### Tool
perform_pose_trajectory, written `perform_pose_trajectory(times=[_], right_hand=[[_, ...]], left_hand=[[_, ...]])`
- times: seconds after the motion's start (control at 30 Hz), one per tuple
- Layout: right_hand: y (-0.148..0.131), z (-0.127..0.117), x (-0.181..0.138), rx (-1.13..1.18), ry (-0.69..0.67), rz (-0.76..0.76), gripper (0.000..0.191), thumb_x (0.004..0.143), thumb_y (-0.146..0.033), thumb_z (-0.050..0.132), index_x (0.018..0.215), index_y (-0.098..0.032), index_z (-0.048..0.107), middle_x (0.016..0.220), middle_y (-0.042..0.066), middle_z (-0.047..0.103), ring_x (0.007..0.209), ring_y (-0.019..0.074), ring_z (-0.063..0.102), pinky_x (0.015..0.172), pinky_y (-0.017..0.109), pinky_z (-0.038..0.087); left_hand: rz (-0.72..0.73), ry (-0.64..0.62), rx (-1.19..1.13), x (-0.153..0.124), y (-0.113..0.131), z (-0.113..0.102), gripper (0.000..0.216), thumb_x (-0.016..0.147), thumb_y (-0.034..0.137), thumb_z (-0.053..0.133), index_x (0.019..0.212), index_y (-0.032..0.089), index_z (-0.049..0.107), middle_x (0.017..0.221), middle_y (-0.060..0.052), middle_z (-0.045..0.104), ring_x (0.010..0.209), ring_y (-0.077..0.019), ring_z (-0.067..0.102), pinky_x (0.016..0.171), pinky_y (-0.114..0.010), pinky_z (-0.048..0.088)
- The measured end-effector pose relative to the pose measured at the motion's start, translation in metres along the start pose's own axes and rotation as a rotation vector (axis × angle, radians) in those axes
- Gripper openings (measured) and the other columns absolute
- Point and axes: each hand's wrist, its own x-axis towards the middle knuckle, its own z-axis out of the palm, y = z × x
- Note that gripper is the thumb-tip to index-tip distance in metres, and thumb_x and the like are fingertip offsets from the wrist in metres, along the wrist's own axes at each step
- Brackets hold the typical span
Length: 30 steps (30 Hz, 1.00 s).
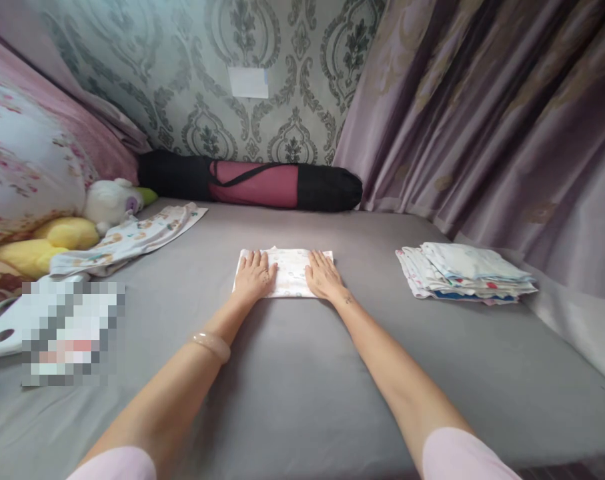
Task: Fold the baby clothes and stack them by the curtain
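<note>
A white cloth (pixel 289 273) with a faint print lies folded into a rectangle on the grey sheet. My left hand (pixel 255 273) rests flat on its left end, fingers stretched out and pointing away from me. On the right end, my right hand (pixel 324 275) presses down just as flat, with its fingers extended. Neither hand grasps anything. The middle of the cloth shows between the two hands. Over to the right sits a stack of folded cloths (pixel 475 270), apart from my right hand.
A black and maroon long bag (pixel 255 185) lies along the patterned wall. At left are a printed cloth (pixel 142 233), a yellow plush toy (pixel 47 247), a white plush toy (pixel 111 203), a floral pillow (pixel 27 153) and a white board (pixel 27 320). Purple curtains (pixel 472 113) hang at right.
</note>
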Motion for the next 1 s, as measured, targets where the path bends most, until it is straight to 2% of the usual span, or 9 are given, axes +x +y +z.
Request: perform_pose_trajectory(times=[0.17,0.27,0.4,0.53,0.63,0.73,0.8,0.87,1.0], right_hand=[[0.007,-0.001,-0.001,0.028,-0.063,-0.008,0.062,0.099,-0.034,0.020,0.152,-0.003,0.025,0.160,0.012,0.021,0.148,0.0212,0.014,0.120,0.034,0.006],[0.015,-0.005,-0.003,0.051,-0.051,0.013,0.062,0.099,-0.036,0.016,0.152,-0.004,0.024,0.161,0.011,0.017,0.149,0.0213,0.011,0.120,0.036,0.007],[0.025,-0.004,-0.007,0.050,-0.034,0.078,0.063,0.099,-0.035,0.016,0.152,-0.002,0.022,0.162,0.011,0.014,0.149,0.0221,0.008,0.120,0.036,0.009],[0.026,-0.001,-0.008,0.039,-0.060,0.074,0.064,0.098,-0.036,0.017,0.152,-0.001,0.023,0.161,0.012,0.015,0.149,0.0234,0.008,0.120,0.036,0.009],[0.026,-0.005,-0.006,0.025,-0.085,0.073,0.064,0.099,-0.037,0.017,0.152,-0.003,0.022,0.161,0.012,0.015,0.149,0.0247,0.009,0.119,0.039,0.012],[0.030,-0.016,0.002,-0.012,-0.102,0.028,0.059,0.098,-0.038,0.025,0.149,-0.008,0.033,0.157,0.014,0.030,0.145,0.0273,0.023,0.116,0.043,0.018],[0.035,-0.025,0.010,-0.037,-0.104,-0.016,0.051,0.098,-0.035,0.029,0.140,-0.013,0.047,0.146,0.015,0.046,0.136,0.0279,0.037,0.112,0.043,0.024],[0.040,-0.033,0.019,-0.052,-0.107,-0.035,0.044,0.098,-0.030,0.029,0.130,-0.015,0.057,0.134,0.015,0.056,0.126,0.0273,0.047,0.107,0.041,0.030],[0.048,-0.040,0.034,-0.046,-0.142,-0.040,0.040,0.098,-0.024,0.033,0.122,-0.016,0.063,0.126,0.014,0.059,0.119,0.0243,0.053,0.101,0.033,0.036]], left_hand=[[0.022,-0.066,-0.028,0.002,-0.008,-0.003,0.064,0.099,0.044,0.019,0.146,0.004,0.036,0.153,-0.020,0.036,0.143,-0.0327,0.029,0.116,-0.048,0.022],[0.065,-0.073,-0.041,0.001,-0.021,-0.006,0.061,0.099,0.044,0.019,0.146,0.009,0.038,0.153,-0.018,0.035,0.145,-0.0312,0.026,0.117,-0.050,0.018],[0.030,-0.105,-0.096,-0.002,-0.037,-0.004,0.063,0.099,0.047,0.018,0.150,0.012,0.030,0.158,-0.015,0.026,0.147,-0.0304,0.019,0.117,-0.050,0.018],[0.023,-0.134,-0.104,-0.004,-0.037,-0.004,0.065,0.098,0.047,0.016,0.151,0.012,0.029,0.159,-0.015,0.025,0.147,-0.0306,0.017,0.117,-0.051,0.018],[0.031,-0.177,-0.084,-0.001,-0.037,-0.009,0.065,0.098,0.048,0.015,0.151,0.013,0.028,0.159,-0.015,0.023,0.148,-0.0309,0.016,0.115,-0.056,0.018],[0.070,-0.185,-0.064,0.009,-0.042,-0.016,0.063,0.097,0.050,0.019,0.147,0.017,0.034,0.154,-0.016,0.036,0.142,-0.0323,0.029,0.113,-0.060,0.018],[0.057,-0.169,-0.071,0.022,-0.048,-0.021,0.060,0.095,0.049,0.027,0.145,0.018,0.038,0.146,-0.016,0.046,0.135,-0.0319,0.039,0.112,-0.057,0.021],[0.024,-0.200,-0.105,0.037,-0.054,-0.026,0.055,0.092,0.044,0.036,0.140,0.018,0.045,0.141,-0.016,0.050,0.132,-0.0326,0.042,0.109,-0.053,0.027],[0.034,-0.333,-0.182,0.064,-0.062,-0.037,0.045,0.083,0.042,0.048,0.117,0.018,0.064,0.129,-0.015,0.060,0.120,-0.0325,0.052,0.101,-0.047,0.038]])
